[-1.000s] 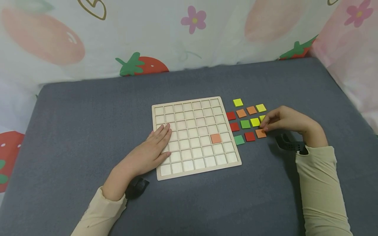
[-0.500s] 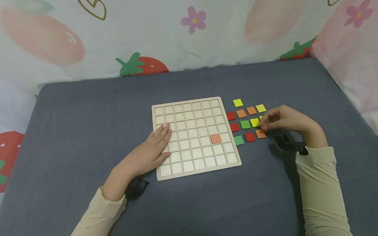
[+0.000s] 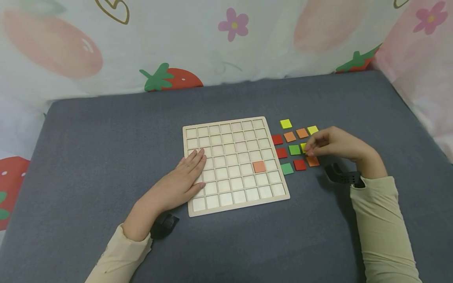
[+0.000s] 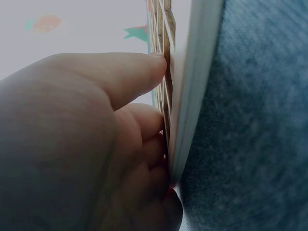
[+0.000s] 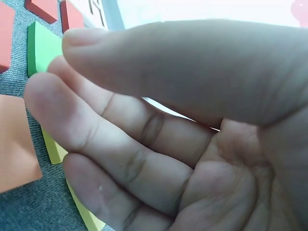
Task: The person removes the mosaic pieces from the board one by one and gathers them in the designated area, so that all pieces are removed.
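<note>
My left hand [image 3: 177,184] lies flat over the left side of a pale wooden grid board [image 3: 238,205], fingers straight. In the left wrist view the thumb [image 4: 130,72] touches the board close to its edge. One orange tile [image 3: 259,167] sits in a cell toward the board's right side. My right hand [image 3: 336,145] hovers over the loose tiles right of the board, with a yellow tile [image 3: 303,147] partly under its fingertips and an orange tile [image 3: 313,161] just below. In the right wrist view its fingers [image 5: 120,159] are loosely bent, and no tile shows between them and the thumb.
Beside the board's right edge lie several more square tiles, among them a green tile [image 3: 294,149], a red tile [image 3: 299,164] and a yellow tile [image 3: 286,124]. Grey cloth [image 3: 106,141] covers the table. A printed curtain [image 3: 265,51] hangs behind it.
My right hand has shifted slightly left, so its fingertips cover more of the yellow tile beside the green one. The left hand and board look unmoved.
</note>
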`<state>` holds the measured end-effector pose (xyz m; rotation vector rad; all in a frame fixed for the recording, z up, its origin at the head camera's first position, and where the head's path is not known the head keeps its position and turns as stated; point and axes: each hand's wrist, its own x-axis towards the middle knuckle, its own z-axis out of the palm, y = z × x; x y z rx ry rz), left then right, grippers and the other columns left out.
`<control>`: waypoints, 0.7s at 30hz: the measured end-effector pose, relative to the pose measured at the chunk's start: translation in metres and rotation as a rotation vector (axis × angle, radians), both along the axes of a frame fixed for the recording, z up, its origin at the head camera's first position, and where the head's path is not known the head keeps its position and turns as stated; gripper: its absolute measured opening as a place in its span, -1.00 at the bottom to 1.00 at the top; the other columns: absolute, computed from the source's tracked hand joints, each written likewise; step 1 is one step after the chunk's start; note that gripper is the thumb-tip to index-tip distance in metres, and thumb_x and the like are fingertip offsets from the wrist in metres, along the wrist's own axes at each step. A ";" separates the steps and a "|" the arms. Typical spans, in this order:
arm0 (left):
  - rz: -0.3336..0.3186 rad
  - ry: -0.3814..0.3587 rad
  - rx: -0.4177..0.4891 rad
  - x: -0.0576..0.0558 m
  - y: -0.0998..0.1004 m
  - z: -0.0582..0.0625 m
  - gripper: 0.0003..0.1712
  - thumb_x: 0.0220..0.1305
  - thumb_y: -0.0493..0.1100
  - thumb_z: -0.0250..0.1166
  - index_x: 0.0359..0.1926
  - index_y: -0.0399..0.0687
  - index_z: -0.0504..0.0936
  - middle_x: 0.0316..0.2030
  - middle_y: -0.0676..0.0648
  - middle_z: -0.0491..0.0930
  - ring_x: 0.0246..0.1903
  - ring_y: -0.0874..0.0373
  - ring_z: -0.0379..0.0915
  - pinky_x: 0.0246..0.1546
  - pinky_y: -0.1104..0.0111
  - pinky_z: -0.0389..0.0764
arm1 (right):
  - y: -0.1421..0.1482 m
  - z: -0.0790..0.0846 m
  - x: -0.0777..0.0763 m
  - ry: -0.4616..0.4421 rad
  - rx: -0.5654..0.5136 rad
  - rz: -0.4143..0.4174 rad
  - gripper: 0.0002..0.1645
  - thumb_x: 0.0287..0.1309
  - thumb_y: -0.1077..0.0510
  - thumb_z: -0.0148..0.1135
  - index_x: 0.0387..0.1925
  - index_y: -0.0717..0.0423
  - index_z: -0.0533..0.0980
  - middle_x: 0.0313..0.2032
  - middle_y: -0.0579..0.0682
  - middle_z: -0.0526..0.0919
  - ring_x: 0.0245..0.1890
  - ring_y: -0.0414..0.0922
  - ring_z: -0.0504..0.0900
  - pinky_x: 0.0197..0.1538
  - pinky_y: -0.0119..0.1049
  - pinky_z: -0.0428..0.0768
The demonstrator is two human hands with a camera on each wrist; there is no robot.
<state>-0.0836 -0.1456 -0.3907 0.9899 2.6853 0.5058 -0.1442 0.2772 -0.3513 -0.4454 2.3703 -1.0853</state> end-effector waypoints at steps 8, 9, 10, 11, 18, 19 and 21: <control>0.004 -0.015 0.002 0.000 -0.002 0.000 -0.24 0.42 -0.05 0.03 0.42 -0.36 -0.06 0.45 -0.22 -0.23 0.43 -0.06 -0.38 0.38 0.09 -0.13 | -0.002 0.001 -0.001 -0.013 -0.007 0.000 -0.87 0.14 0.32 0.25 -0.27 0.34 0.59 -0.32 0.08 0.65 -0.34 -0.18 0.57 -0.24 -0.29 0.59; 0.006 -0.017 0.005 0.000 -0.002 0.000 -0.24 0.42 -0.05 0.03 0.42 -0.36 -0.06 0.45 -0.23 -0.23 0.43 -0.06 -0.38 0.38 0.09 -0.13 | -0.002 0.002 -0.001 -0.013 -0.009 0.002 -0.87 0.14 0.32 0.25 -0.27 0.34 0.58 -0.32 0.09 0.65 -0.33 -0.17 0.58 -0.23 -0.29 0.60; 0.007 -0.019 0.009 0.000 -0.002 0.000 -0.24 0.42 -0.05 0.03 0.42 -0.36 -0.06 0.45 -0.23 -0.23 0.43 -0.06 -0.38 0.38 0.08 -0.13 | -0.003 0.002 -0.001 -0.008 -0.007 0.004 -0.86 0.15 0.31 0.25 -0.27 0.34 0.58 -0.32 0.09 0.65 -0.34 -0.17 0.59 -0.23 -0.28 0.60; 0.009 -0.021 0.011 0.001 -0.002 0.001 -0.24 0.42 -0.06 0.03 0.42 -0.36 -0.06 0.45 -0.23 -0.23 0.43 -0.06 -0.39 0.38 0.08 -0.13 | -0.003 0.003 -0.001 -0.005 -0.009 0.004 -0.86 0.14 0.31 0.25 -0.27 0.33 0.58 -0.32 0.09 0.65 -0.34 -0.16 0.59 -0.23 -0.28 0.60; -0.001 -0.020 0.005 -0.001 0.000 0.002 -0.25 0.42 -0.05 0.02 0.43 -0.35 -0.06 0.46 -0.22 -0.24 0.44 -0.04 -0.39 0.38 0.09 -0.14 | -0.007 0.004 0.002 0.005 -0.062 0.013 -0.84 0.13 0.31 0.27 -0.25 0.36 0.58 -0.30 0.09 0.66 -0.33 -0.16 0.63 -0.22 -0.29 0.61; -0.001 -0.021 0.004 0.000 0.000 0.001 -0.25 0.43 -0.05 0.02 0.43 -0.35 -0.06 0.46 -0.22 -0.24 0.44 -0.04 -0.39 0.38 0.10 -0.14 | -0.008 0.004 0.002 0.011 -0.070 0.020 -0.84 0.13 0.31 0.27 -0.25 0.36 0.58 -0.30 0.09 0.66 -0.33 -0.16 0.63 -0.23 -0.29 0.61; 0.000 -0.019 0.002 0.000 0.000 0.001 -0.25 0.43 -0.05 0.02 0.43 -0.35 -0.07 0.46 -0.22 -0.24 0.44 -0.04 -0.39 0.38 0.10 -0.14 | -0.013 0.003 0.002 0.021 -0.089 0.034 -0.84 0.12 0.32 0.27 -0.25 0.37 0.58 -0.30 0.08 0.66 -0.34 -0.15 0.63 -0.23 -0.30 0.61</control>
